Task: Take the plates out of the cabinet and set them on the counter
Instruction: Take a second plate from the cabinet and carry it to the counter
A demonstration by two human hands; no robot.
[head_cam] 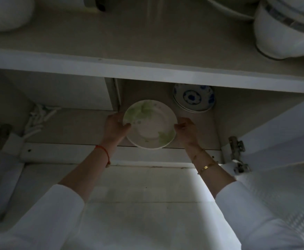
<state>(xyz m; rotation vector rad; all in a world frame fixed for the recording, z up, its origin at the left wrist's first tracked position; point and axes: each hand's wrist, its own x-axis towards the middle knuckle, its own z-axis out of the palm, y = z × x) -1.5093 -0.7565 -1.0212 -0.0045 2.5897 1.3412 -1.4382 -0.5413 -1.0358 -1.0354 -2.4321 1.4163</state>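
A round white ceramic plate with pale green leaf prints is held at the front of the lower cabinet shelf, gripped on opposite edges by both hands. The left hand clasps the plate's left rim, thumb over the top face, and the right hand pinches its right rim. The plate seems to sit on others of the same kind (only a second rim shows under it, so the count is unclear). Behind the plate and to its right, further back on the same shelf, stands a stack of white bowls with blue flower patterns. Above the plate, on the upper shelf, a white bowl with a dark blue band sits at the far right.
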